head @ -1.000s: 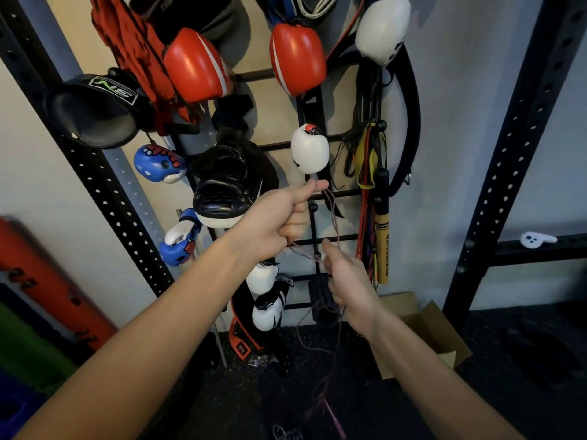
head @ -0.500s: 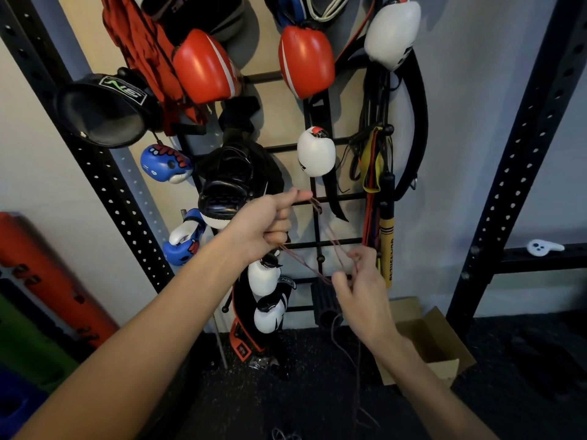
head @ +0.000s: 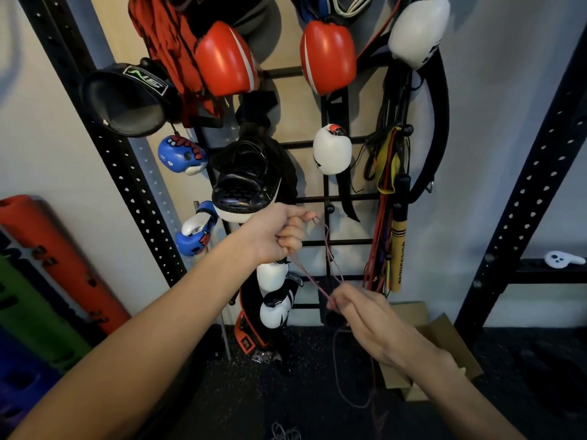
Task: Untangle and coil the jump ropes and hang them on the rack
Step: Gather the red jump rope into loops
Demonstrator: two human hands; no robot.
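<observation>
1. The left hand is raised in front of the rack. Its fingers are curled into a fist round the thin pinkish jump rope, with thumb and forefinger pinching a strand at the top.
2. The right hand is lower and to the right, fingertips pinched on the same rope.
3. The rope runs slanting between the two hands, with a couple of slack loops hanging beside the taut strand. Below the right hand it trails to the dark floor.
4. A cardboard box sits on the floor against the wall, just beyond the right forearm, flaps open. The forearm covers most of its inside, so I cannot tell what it holds.
5. On the rack hang red boxing gloves near the top and a white glove in the middle. At its right side is a bundle of cords with a yellow handle.
</observation>
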